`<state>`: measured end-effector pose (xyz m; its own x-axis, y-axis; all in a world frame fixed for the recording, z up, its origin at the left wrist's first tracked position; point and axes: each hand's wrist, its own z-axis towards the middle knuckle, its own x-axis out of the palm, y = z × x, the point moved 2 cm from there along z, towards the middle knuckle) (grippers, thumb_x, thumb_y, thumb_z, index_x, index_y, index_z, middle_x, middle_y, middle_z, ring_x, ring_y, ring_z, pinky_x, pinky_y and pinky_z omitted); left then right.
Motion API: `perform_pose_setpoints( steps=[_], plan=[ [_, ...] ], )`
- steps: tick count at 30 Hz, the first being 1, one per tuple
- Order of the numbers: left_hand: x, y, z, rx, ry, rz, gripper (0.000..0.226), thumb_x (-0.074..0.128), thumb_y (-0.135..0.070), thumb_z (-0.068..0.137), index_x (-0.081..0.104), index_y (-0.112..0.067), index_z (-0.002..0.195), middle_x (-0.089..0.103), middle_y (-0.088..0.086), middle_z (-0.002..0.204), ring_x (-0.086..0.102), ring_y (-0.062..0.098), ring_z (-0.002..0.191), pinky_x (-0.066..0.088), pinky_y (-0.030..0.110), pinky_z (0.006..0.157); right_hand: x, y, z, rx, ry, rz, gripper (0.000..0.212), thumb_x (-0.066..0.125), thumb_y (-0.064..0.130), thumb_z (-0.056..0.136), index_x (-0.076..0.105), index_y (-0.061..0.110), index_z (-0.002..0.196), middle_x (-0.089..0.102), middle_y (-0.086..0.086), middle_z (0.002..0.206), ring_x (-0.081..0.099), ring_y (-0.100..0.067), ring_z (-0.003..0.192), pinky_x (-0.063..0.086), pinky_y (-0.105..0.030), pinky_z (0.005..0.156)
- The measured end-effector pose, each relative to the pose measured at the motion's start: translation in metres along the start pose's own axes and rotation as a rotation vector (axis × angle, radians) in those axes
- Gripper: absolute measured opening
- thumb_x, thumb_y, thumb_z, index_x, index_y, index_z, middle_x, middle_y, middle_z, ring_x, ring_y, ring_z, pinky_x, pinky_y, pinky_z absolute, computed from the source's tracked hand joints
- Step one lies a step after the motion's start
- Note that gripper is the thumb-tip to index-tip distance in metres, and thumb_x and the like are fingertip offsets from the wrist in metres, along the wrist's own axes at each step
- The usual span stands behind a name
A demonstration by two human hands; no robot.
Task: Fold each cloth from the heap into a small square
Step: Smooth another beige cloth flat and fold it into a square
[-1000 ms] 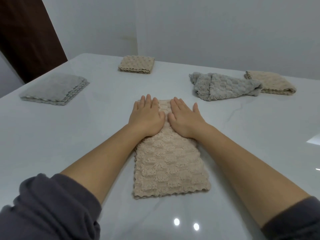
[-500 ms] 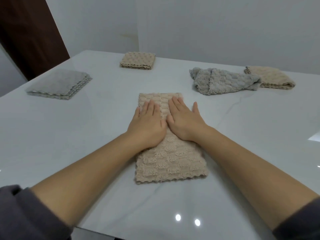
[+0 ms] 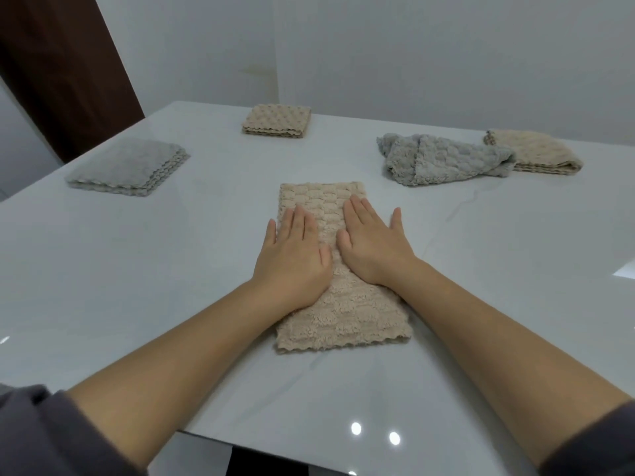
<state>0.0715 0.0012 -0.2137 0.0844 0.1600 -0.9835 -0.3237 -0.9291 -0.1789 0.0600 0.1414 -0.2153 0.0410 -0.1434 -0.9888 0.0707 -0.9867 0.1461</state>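
Currently, left hand (image 3: 292,261) and right hand (image 3: 372,247) press the beige cloth (image 3: 343,316) beneath them. Each grip is wide, fingers straight.

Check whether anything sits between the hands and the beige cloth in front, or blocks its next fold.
Nothing visible does. The left hand and right hand lie flat directly on the beige cloth, and nothing else rests on it. The crumpled grey cloth lies apart, farther back on the table.
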Motion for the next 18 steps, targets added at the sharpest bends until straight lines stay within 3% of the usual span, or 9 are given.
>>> perform_pose_setpoints(
  steps=[8,18],
  plan=[
    [0.003,0.000,-0.007,0.020,-0.014,0.044,0.063,0.014,-0.037,0.102,-0.005,-0.005,0.153,-0.010,0.011,0.162,-0.012,0.020,0.149,-0.006,0.042,0.121,-0.008,0.003,-0.027,-0.012,0.062,-0.012,0.060,0.012,0.036,0.103,-0.001,0.008,0.155,-0.007,-0.005,0.163,-0.008,-0.015,0.150,-0.009,-0.055,0.117],
    [0.001,-0.010,-0.035,0.054,-0.004,0.036,0.064,0.016,-0.036,0.101,-0.005,-0.004,0.153,-0.011,0.010,0.162,-0.013,0.019,0.148,-0.008,0.040,0.120,-0.002,0.002,-0.044,-0.029,0.021,-0.009,0.061,0.016,0.034,0.102,-0.001,0.009,0.155,-0.007,-0.003,0.163,-0.008,-0.013,0.149,-0.007,-0.054,0.118]
  ],
)
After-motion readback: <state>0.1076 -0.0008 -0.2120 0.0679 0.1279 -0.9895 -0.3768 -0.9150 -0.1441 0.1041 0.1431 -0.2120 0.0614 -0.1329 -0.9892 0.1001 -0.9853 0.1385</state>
